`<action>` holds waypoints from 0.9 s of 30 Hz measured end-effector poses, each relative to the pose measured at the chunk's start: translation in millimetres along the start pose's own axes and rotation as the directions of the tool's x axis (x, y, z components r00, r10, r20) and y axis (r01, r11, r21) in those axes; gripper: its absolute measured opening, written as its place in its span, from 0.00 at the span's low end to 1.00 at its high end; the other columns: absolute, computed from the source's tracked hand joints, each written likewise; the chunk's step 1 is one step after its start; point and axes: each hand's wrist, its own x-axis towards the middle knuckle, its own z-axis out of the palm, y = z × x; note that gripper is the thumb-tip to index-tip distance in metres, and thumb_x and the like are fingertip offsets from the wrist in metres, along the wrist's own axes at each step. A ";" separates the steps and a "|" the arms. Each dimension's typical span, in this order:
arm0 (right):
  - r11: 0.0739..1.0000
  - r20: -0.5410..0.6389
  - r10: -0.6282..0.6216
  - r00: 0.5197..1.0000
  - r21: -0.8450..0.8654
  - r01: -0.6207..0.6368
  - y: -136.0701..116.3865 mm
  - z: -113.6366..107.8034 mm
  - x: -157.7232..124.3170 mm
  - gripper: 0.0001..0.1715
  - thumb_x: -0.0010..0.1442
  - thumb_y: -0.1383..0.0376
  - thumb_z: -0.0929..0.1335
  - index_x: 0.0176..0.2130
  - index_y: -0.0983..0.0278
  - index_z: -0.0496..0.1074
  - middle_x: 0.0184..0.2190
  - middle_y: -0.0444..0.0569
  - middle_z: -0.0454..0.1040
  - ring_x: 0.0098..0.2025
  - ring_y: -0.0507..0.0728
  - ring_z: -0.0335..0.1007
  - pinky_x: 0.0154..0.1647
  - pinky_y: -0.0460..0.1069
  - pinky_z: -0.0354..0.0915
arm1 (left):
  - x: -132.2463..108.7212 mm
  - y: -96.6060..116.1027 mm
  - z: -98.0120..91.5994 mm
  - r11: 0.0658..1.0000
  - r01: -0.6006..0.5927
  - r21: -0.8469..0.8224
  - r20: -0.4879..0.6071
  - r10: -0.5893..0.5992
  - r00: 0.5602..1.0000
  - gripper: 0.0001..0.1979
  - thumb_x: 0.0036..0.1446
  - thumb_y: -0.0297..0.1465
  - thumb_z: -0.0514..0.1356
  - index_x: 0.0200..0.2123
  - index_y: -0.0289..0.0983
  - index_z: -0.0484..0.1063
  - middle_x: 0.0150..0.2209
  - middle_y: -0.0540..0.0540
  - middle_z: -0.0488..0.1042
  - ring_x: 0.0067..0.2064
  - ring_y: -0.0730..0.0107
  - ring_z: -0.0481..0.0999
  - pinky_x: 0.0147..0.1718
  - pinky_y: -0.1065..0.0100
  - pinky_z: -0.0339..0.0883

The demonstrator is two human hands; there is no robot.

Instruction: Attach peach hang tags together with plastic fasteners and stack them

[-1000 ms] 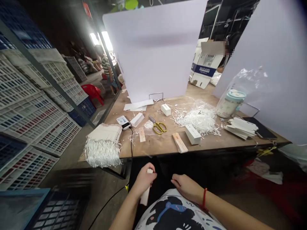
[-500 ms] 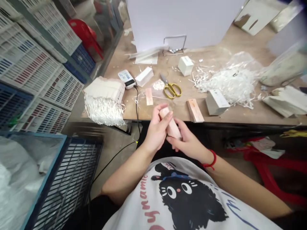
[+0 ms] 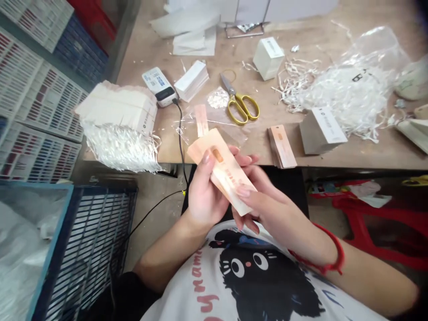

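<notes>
- Left hand (image 3: 203, 192): closed on a peach paper sleeve (image 3: 220, 168), thumb on the printed face, fingers behind.
- Right hand (image 3: 269, 204): fingertips pinch the sleeve's lower end; red cord bracelet (image 3: 329, 257) on the wrist.
- Sleeve: tilted, held in both hands over the lap, just below the table's (image 3: 368, 160) front edge. Contents, if any, can't be told.
- Nearest on the front edge: stack of peach strips (image 3: 281, 146), single peach strip (image 3: 201, 120) on clear plastic bag (image 3: 227, 133).
- Mid-table: yellow-handled scissors (image 3: 242, 108), white carton (image 3: 321, 131).
- Front-left corner: white fringed paper tags (image 3: 117, 127).
- Back-right: shredded white paper (image 3: 337, 87).
</notes>
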 end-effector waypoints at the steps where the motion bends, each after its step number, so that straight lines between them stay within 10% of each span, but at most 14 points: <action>1: 0.988 -0.110 -0.137 0.984 -0.088 0.128 1.5 -0.6 0.9 0.18 0.64 0.57 0.69 0.50 0.56 0.61 0.36 0.43 0.71 0.27 0.51 0.69 0.19 0.44 0.63 | 0.9 3.3 -2.1 1.000 0.006 -0.008 -0.047 -0.006 0.999 0.18 0.62 0.48 0.59 0.42 0.40 0.76 0.38 0.48 0.81 0.51 0.56 0.80 0.51 0.58 0.73; 4: 0.836 -0.296 -0.515 0.804 -0.380 0.396 -1.6 -5.9 7.1 0.23 0.62 0.62 0.72 0.53 0.51 0.62 0.48 0.48 0.67 0.41 0.55 0.69 0.35 0.49 0.71 | 1.3 13.7 -9.0 0.996 0.083 -0.034 -0.110 -0.086 0.990 0.18 0.61 0.46 0.62 0.44 0.39 0.77 0.41 0.47 0.82 0.45 0.60 0.82 0.46 0.62 0.76; 6: 0.759 -0.261 -0.587 0.767 -0.508 0.408 -7.6 -9.7 15.0 0.24 0.62 0.63 0.73 0.55 0.51 0.64 0.48 0.49 0.66 0.46 0.58 0.68 0.42 0.53 0.71 | 0.1 18.8 -13.9 0.984 0.179 -0.022 -0.100 -0.181 0.978 0.18 0.59 0.46 0.65 0.43 0.37 0.77 0.39 0.45 0.82 0.39 0.62 0.83 0.41 0.64 0.77; 12: 0.765 -0.040 -0.342 0.939 -0.592 0.254 -12.9 -12.6 44.3 0.24 0.65 0.59 0.71 0.59 0.52 0.67 0.42 0.48 0.71 0.36 0.56 0.69 0.32 0.51 0.71 | 0.9 27.6 -28.5 0.951 0.308 0.002 -0.112 -0.306 0.945 0.17 0.51 0.36 0.73 0.42 0.34 0.79 0.37 0.44 0.81 0.35 0.64 0.82 0.36 0.65 0.79; 27: 0.949 -0.175 -0.199 0.964 -0.280 0.145 -14.1 -18.3 84.6 0.08 0.63 0.66 0.72 0.43 0.54 0.72 0.32 0.42 0.74 0.27 0.51 0.72 0.25 0.47 0.72 | 21.9 49.2 -51.9 0.854 0.491 -0.173 -0.053 -0.505 0.861 0.15 0.53 0.39 0.71 0.38 0.34 0.78 0.40 0.40 0.83 0.30 0.65 0.82 0.29 0.71 0.75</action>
